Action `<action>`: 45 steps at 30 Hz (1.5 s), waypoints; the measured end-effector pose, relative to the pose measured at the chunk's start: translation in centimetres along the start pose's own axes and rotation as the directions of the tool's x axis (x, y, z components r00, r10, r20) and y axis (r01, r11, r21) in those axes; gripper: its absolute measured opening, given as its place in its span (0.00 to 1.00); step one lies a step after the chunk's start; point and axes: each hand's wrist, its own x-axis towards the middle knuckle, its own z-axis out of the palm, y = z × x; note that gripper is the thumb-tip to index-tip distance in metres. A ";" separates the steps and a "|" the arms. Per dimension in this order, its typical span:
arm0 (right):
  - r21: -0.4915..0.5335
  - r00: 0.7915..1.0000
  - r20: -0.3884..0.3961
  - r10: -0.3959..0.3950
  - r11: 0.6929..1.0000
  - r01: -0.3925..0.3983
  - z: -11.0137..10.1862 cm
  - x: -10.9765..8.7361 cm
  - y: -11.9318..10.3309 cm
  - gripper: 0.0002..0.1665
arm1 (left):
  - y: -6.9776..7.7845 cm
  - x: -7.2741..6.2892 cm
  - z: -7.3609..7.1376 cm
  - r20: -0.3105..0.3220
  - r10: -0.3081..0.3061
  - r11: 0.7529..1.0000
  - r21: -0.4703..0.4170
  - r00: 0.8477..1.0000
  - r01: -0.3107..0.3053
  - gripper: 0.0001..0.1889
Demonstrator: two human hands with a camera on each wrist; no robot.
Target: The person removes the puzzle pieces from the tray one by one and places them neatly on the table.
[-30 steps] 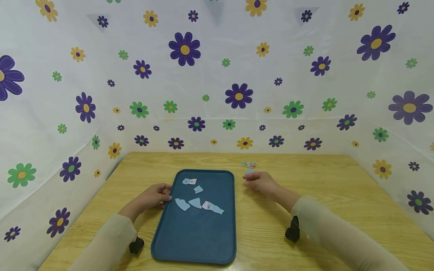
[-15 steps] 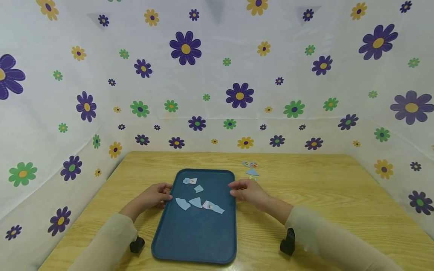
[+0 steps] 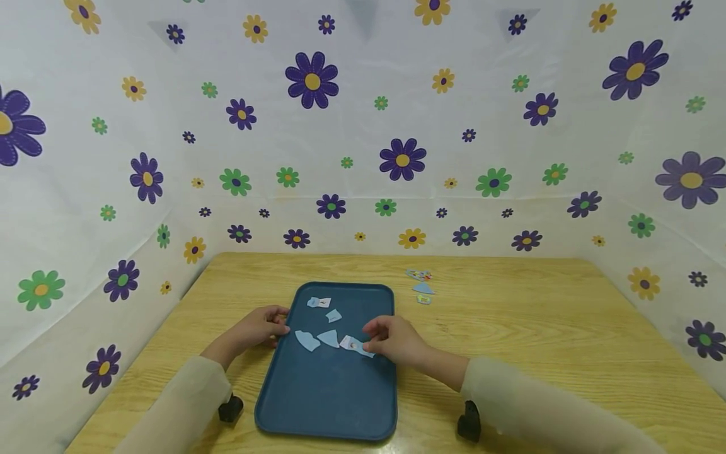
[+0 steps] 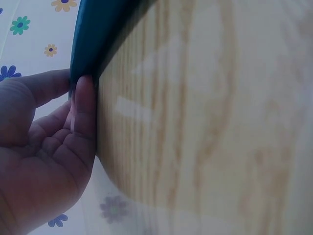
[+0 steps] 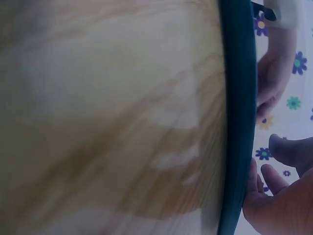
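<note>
My left hand grips the left rim of a dark blue tray; in the left wrist view its thumb and fingers meet at the tray's edge. My right hand is over the tray's right side, thumb and forefinger apart with nothing visible between them. Its thumb tip overlaps the end of a long pale-blue puzzle-like piece with a pink-white part. Left of that piece lie a wedge-shaped piece and a curved piece. Farther up the tray are a small piece and a blue-and-white piece.
Beyond the tray's upper right corner, a patterned piece, a blue triangular piece and a small yellow-green piece lie on the wooden table. A flower-printed sheet encloses the table's back and sides.
My right hand has moved left and nearer, from beside the loose table pieces to over the tray, uncovering the triangular and yellow-green pieces. My left hand has stayed at the rim.
</note>
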 end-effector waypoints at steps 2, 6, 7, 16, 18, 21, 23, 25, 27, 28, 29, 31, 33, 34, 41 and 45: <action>-0.059 1.000 0.004 -0.016 0.998 0.017 0.3 0.1 0.0 0.16 | 0.0 0.0 0.0 0.001 -0.005 1.000 0.000 1.000 0.005 0.23; -0.153 0.999 0.022 -0.045 0.987 0.048 0.8 0.3 0.0 0.18 | 0.0 0.0 0.0 0.004 -0.010 1.000 -0.005 1.000 0.010 0.23; -0.178 0.998 0.026 -0.049 0.982 0.053 0.9 0.3 -0.1 0.18 | 0.1 0.0 0.0 0.004 -0.009 1.000 -0.005 1.000 0.009 0.23; -0.293 0.996 0.035 -0.079 0.952 0.086 1.4 0.6 -0.4 0.19 | 0.2 -0.1 0.0 0.002 -0.013 1.000 -0.003 1.000 0.013 0.23; -0.310 0.996 0.035 -0.086 0.946 0.093 1.4 0.7 -0.4 0.19 | 0.2 -0.1 0.1 0.001 -0.015 1.000 -0.003 1.000 0.015 0.22; -0.329 0.995 0.035 -0.096 0.939 0.102 1.5 0.9 -0.4 0.18 | 0.2 -0.2 0.1 0.001 -0.011 1.000 -0.001 1.000 0.011 0.22; -0.336 0.994 0.035 -0.099 0.936 0.105 1.6 0.9 -0.5 0.17 | 0.1 -0.2 0.1 0.000 -0.007 1.000 -0.002 1.000 0.007 0.22; -0.338 0.994 0.036 -0.103 0.935 0.109 1.6 1.0 -0.6 0.16 | 0.1 -0.2 0.0 -0.001 -0.002 1.000 -0.003 1.000 0.002 0.22; -0.340 0.993 0.037 -0.108 0.933 0.114 1.7 1.0 -0.6 0.15 | 0.0 -0.2 0.0 -0.002 -0.002 1.000 -0.005 1.000 0.002 0.23; -0.341 0.993 0.038 -0.111 0.933 0.117 1.7 1.0 -0.6 0.14 | 0.0 -0.2 0.0 -0.003 -0.003 1.000 -0.005 1.000 0.003 0.23; -0.344 0.992 0.040 -0.116 0.931 0.123 1.8 0.9 -0.6 0.14 | 0.0 -0.2 0.0 -0.004 -0.005 1.000 -0.006 1.000 0.005 0.23; -0.348 0.992 0.042 -0.122 0.929 0.129 1.8 0.9 -0.6 0.13 | 0.0 -0.3 0.0 -0.005 -0.008 1.000 -0.001 1.000 0.008 0.23; -0.353 0.991 0.042 -0.131 0.926 0.137 1.9 0.9 -0.5 0.13 | 0.1 -0.4 0.0 -0.007 -0.012 1.000 0.001 1.000 0.012 0.23; -0.354 0.991 0.042 -0.131 0.925 0.137 1.9 0.9 -0.5 0.12 | 0.0 -0.4 0.0 -0.007 -0.012 1.000 0.004 1.000 0.012 0.23; -0.329 0.993 0.051 -0.106 0.937 0.117 1.7 0.7 -0.8 0.11 | 0.0 -0.2 0.0 -0.003 -0.007 1.000 0.004 1.000 0.007 0.23; -0.292 0.992 0.069 -0.108 0.948 0.124 1.4 0.6 -0.8 0.11 | 0.0 0.0 0.0 0.001 -0.001 1.000 0.002 1.000 0.001 0.23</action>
